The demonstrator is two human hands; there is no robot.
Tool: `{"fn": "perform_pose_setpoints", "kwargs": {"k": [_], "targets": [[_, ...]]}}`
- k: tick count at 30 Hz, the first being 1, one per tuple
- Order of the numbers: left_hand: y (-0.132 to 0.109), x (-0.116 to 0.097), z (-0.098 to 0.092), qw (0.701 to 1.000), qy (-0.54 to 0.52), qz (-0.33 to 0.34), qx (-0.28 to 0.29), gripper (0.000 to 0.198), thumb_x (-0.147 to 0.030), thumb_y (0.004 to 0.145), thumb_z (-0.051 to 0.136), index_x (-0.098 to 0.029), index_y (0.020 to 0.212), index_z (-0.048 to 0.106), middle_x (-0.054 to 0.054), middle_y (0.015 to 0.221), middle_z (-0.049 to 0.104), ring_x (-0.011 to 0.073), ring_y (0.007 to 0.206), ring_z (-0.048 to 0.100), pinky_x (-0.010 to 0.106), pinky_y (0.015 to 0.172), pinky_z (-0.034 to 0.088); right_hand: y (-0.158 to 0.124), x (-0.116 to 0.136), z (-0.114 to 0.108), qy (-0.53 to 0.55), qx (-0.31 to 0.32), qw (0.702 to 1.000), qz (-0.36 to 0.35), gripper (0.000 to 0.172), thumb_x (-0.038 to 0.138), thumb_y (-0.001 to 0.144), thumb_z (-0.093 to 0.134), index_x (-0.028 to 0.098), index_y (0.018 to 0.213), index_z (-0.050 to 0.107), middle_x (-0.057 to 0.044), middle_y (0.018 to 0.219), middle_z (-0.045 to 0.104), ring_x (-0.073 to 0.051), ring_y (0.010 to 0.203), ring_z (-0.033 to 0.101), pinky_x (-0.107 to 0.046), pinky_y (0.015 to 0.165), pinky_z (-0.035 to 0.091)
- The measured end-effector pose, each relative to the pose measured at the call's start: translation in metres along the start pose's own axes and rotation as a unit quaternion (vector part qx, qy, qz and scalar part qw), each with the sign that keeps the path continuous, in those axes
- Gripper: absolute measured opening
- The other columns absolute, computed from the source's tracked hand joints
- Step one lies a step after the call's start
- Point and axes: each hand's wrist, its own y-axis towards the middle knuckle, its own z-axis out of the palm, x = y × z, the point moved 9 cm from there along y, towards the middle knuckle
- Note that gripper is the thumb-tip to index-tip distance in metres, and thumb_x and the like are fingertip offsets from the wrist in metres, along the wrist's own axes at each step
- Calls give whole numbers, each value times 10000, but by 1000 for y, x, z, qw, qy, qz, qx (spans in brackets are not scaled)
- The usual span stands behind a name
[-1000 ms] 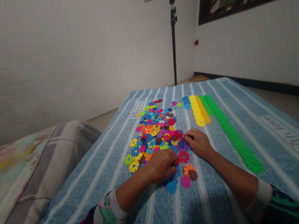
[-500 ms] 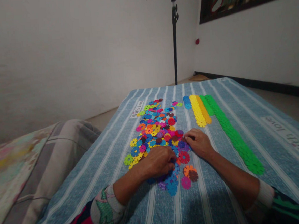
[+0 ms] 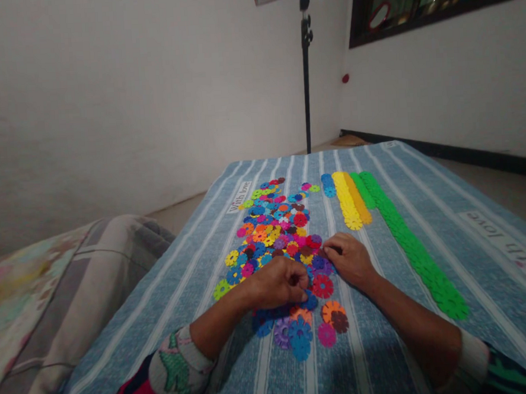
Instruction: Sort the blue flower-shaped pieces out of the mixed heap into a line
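Observation:
Flower-shaped plastic discs [image 3: 274, 238] in many colours lie in a loose heap on the striped blue cloth. My left hand [image 3: 275, 282] is over the near part of the heap, thumb and forefinger pinched at a blue flower disc [image 3: 311, 301]. Beside the heap's right edge, my right hand [image 3: 350, 260] has its fingers curled together near the purple discs [image 3: 323, 264]; whatever is in them is hidden. Closer to me lie a light-blue disc [image 3: 301, 337], a pink disc [image 3: 327, 334] and a brown disc [image 3: 340, 321] overlapping an orange one.
On the right, overlapped discs form rows: a long green row [image 3: 417, 247], a yellow row [image 3: 349, 203] and a short blue row [image 3: 328, 184]. A black stand [image 3: 306, 87] rises behind the cloth [image 3: 200, 343]. Grey bedding [image 3: 111, 271] is at the left.
The view has tilted up slightly, so the cloth sits lower in the picture. My left hand has shifted slightly over the near discs, uncovering more purple and orange. My right hand stays by the heap's edge.

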Motion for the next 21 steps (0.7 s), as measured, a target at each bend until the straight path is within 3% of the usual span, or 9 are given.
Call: {"fn": "perform_pose_setpoints", "kwargs": {"k": [2,5,10,13,16,21], "targets": [[9,4,-17,996,-84,3,-26,111,-215,679,647,-155,631,568,-65,523,485,66,503,409,197,497,314,0,2,1,5,1,1000,3,178,192,834,544,217,721,679,-26,764,654,-182,803,561,-298,752,387],[37,10,-54,984,-140,19,-109,130,-230,668,656,-146,621,570,-57,517,513,62,496,435,189,502,346,1,2,2,13,-3,1000,10,178,178,832,547,220,715,675,-22,757,648,-180,800,555,-297,748,379],[112,27,-110,950,-162,-1,-268,86,-131,666,647,-138,617,578,-48,491,540,71,454,499,185,489,390,1,3,6,35,-5,999,13,171,154,820,548,218,709,662,-18,750,642,-178,798,552,-303,757,371],[158,36,-124,927,-144,-50,-342,111,-75,681,641,-125,600,584,-40,476,534,71,436,511,170,460,373,1,3,6,50,-7,998,22,169,141,819,545,210,712,657,-16,755,641,-179,807,548,-310,762,363],[197,37,-126,917,-141,-63,-369,73,-74,710,633,-116,651,620,-35,474,529,72,435,513,160,441,352,0,4,6,61,-6,998,29,168,131,815,547,202,701,647,-16,752,633,-180,807,539,-314,764,357],[236,41,-127,906,-120,-84,-398,52,-86,716,629,-91,724,680,-1,507,577,68,429,485,165,437,340,0,5,6,63,-8,997,32,170,143,822,543,204,700,644,-18,749,625,-184,810,535,-316,754,349]]}}
